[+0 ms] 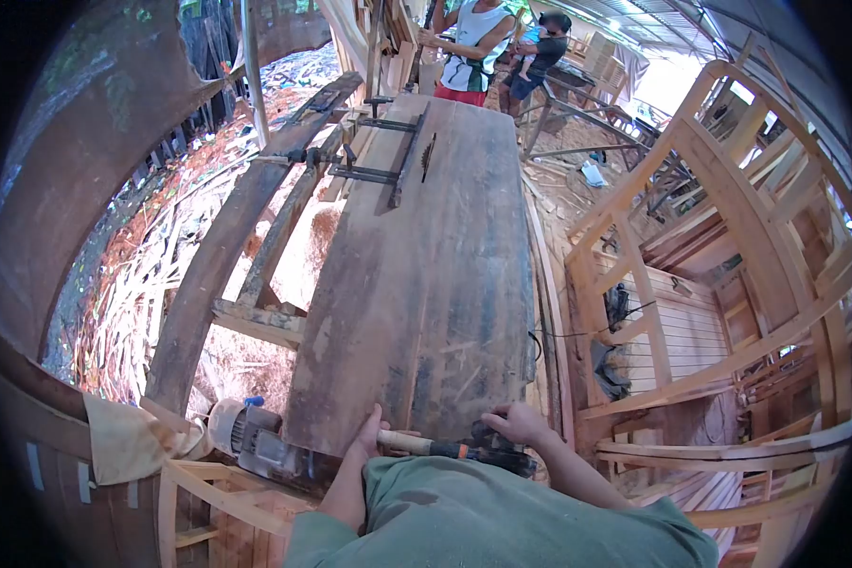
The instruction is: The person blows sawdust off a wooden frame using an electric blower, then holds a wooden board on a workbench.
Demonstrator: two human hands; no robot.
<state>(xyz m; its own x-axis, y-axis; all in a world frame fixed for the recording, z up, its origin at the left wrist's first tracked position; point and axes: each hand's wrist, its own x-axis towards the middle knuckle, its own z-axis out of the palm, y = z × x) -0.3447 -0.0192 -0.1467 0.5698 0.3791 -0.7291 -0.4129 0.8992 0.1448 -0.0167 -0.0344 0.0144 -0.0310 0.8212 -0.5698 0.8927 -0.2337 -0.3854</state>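
while the power tool (473, 453) sits at the near edge of the desk (454, 284), the right hand (511, 423) curls partly closed at its dark end (504, 459); the left hand (368, 433) is beside its pale handle (404, 441). neither grip is confirmable. no workpiece touches the saw blade (428, 157); cutting appears not under way.

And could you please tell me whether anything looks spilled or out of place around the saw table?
Wood scraps lie jumbled to the left of the saw table, with sawdust closer in, which looks untidy. The blade also stands up bare, with no guard visible over it.
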